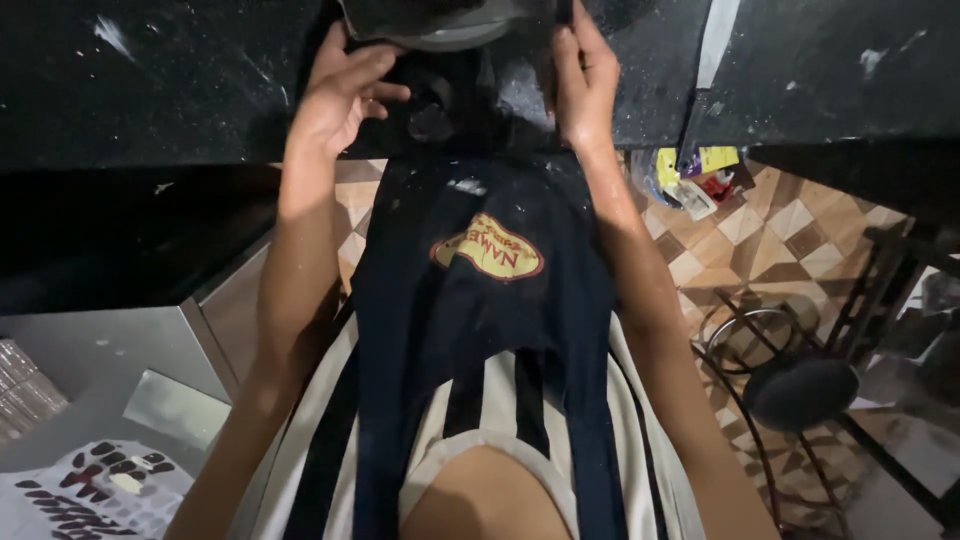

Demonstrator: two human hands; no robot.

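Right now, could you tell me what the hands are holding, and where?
Both the left hand and right hand grip a dark round pan by opposite sides of its rim.

Dark speckled counter (pixel 150 90) stretching across the top, dim light falling on it, tan and brown patterned floor tiles (pixel 780 235) showing lower right, black round stool (pixel 800 392) standing there, grey metal cabinet (pixel 110 350) sitting lower left, colourful packets (pixel 700 180) lying on the floor.
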